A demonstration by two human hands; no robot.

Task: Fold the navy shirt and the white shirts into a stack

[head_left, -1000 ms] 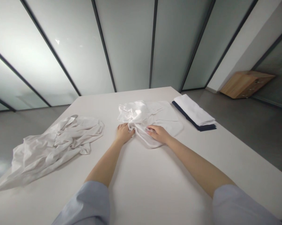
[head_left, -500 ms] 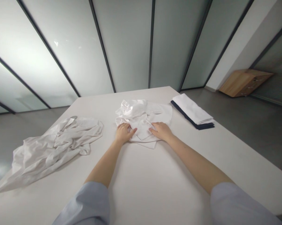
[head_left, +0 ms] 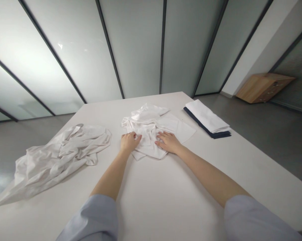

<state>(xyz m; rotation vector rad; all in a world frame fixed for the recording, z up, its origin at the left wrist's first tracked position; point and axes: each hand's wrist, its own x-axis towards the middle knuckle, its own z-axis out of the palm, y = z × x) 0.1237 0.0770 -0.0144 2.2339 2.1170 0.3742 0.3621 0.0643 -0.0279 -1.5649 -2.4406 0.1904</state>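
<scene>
Resting palm-down and spread, here's the right hand on the rumpled white cloth, while the left hand curls at its edge, grip hard to tell!

Counted two bare hands, two blue-grey sleeves, two rumpled white cloth heaps. Also logged one folded white cloth, one folded navy cloth, one table, one wooden cabinet.

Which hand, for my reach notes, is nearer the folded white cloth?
Right. The right hand touches the crumpled middle fabric, left of the folded white cloth; the left hand is farther left.
</scene>
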